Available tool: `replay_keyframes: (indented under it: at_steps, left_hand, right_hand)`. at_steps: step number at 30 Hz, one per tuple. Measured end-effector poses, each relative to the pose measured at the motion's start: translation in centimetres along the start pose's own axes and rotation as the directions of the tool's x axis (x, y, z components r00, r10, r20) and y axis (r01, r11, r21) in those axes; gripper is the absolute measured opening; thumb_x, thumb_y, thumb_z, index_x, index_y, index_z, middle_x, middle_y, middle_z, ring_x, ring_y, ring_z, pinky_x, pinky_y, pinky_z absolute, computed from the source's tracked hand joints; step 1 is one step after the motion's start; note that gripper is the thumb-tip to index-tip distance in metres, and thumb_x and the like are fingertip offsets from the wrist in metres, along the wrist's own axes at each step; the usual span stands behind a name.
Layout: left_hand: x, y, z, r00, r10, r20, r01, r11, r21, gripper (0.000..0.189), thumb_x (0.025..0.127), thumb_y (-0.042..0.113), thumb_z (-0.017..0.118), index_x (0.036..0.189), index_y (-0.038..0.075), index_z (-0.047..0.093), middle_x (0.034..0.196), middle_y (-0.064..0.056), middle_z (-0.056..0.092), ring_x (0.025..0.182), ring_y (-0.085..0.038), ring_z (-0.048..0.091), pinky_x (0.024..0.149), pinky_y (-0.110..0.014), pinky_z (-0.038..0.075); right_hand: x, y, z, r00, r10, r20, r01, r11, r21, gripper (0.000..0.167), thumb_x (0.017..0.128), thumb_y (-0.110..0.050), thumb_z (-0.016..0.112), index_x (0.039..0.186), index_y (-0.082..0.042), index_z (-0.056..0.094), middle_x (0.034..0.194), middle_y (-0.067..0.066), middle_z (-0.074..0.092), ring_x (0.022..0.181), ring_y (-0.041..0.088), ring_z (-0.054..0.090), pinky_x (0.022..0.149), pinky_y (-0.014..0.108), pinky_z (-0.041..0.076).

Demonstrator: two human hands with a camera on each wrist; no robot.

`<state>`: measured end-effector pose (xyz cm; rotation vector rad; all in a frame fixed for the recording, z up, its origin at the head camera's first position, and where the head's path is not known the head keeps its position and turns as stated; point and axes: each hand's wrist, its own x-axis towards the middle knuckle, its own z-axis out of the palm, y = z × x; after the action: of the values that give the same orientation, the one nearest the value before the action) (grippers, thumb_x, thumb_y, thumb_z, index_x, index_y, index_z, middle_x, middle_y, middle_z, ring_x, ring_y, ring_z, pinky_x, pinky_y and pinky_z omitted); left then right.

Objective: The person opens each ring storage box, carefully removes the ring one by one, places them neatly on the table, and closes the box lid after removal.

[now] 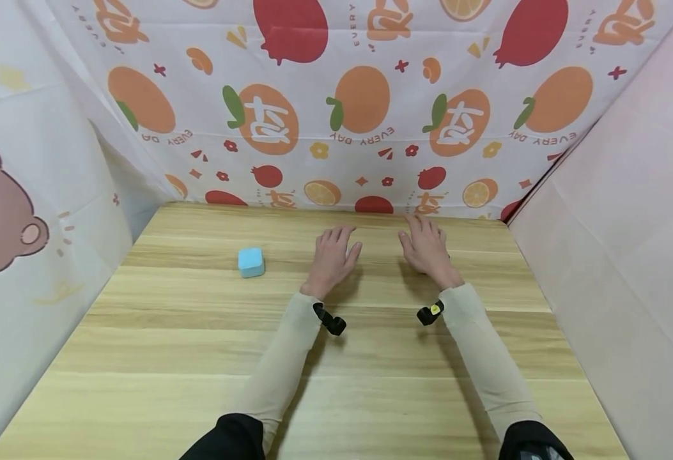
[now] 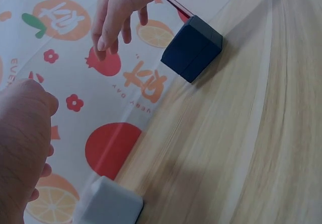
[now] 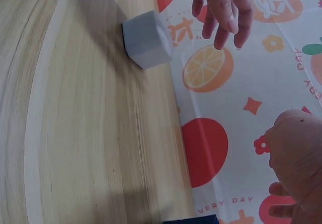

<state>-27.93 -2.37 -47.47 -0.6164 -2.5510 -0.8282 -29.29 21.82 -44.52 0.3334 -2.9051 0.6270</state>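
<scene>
Hovering over the bench (image 1: 405, 383) in head view, left grip (image 1: 332, 259) and right grip (image 1: 426, 249) are each apart, clamped on nothing; a blue cube (image 1: 251, 262) lies leftward. Left wrist: dark block (image 2: 192, 49) near the right grip. Right wrist: pale block (image 3: 146, 39) near the left grip.

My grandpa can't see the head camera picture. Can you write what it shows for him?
A person's left hand and right hand stretch out over a wooden table. A light blue block sits to the left of both, and a fruit-print cloth hangs behind the table.
</scene>
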Motion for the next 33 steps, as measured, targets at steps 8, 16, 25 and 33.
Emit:
replay_keyframes:
  at_steps: [8, 16, 25, 33]
  left_hand:
    - [0.3, 0.7, 0.6, 1.000, 0.011, 0.020, -0.011, 1.000, 0.005, 0.043, 0.106, 0.030, 0.051, 0.140, 0.004, 0.054, 0.140, -0.018, 0.059, 0.129, -0.039, 0.053, 0.108, -0.056, 0.040]
    - [0.5, 1.2, 1.5, 0.998, 0.029, 0.058, -0.029, 1.000, 0.006, 0.044, 0.106, 0.030, 0.050, 0.140, 0.003, 0.053, 0.141, -0.019, 0.058, 0.131, -0.040, 0.052, 0.109, -0.058, 0.040]
    - [0.7, 2.1, 2.5, 0.995, 0.057, 0.083, -0.059, 0.998, 0.026, 0.044, 0.107, 0.032, 0.049, 0.141, 0.005, 0.053, 0.141, -0.017, 0.059, 0.131, -0.038, 0.053, 0.110, -0.058, 0.041]
    - [0.5, 3.1, 2.8, 0.992, 0.077, 0.102, -0.082, 0.996, 0.047, 0.044, 0.106, 0.030, 0.050, 0.141, 0.004, 0.053, 0.140, -0.018, 0.060, 0.129, -0.038, 0.055, 0.109, -0.056, 0.043]
  right_hand:
    - [-0.2, 1.1, -0.6, 1.000, -0.012, -0.029, 0.010, 0.999, -0.042, 0.052, 0.108, -0.031, 0.041, 0.155, -0.010, 0.036, 0.159, 0.026, 0.035, 0.146, 0.049, 0.030, 0.112, 0.067, 0.024]
    - [-0.6, 1.9, -1.6, 1.000, 0.013, -0.009, -0.014, 0.998, -0.057, 0.052, 0.109, -0.031, 0.039, 0.157, -0.011, 0.034, 0.162, 0.026, 0.030, 0.147, 0.051, 0.029, 0.112, 0.068, 0.024]
    - [-1.0, 3.2, -2.1, 1.000, 0.028, -0.014, -0.029, 0.998, -0.053, 0.052, 0.109, -0.032, 0.040, 0.156, -0.011, 0.035, 0.163, 0.026, 0.028, 0.149, 0.049, 0.027, 0.111, 0.068, 0.023]
    - [-1.3, 3.9, -2.4, 1.000, 0.028, -0.006, -0.028, 0.998, -0.056, 0.052, 0.109, -0.033, 0.039, 0.155, -0.010, 0.035, 0.162, 0.027, 0.030, 0.149, 0.049, 0.026, 0.111, 0.068, 0.023]
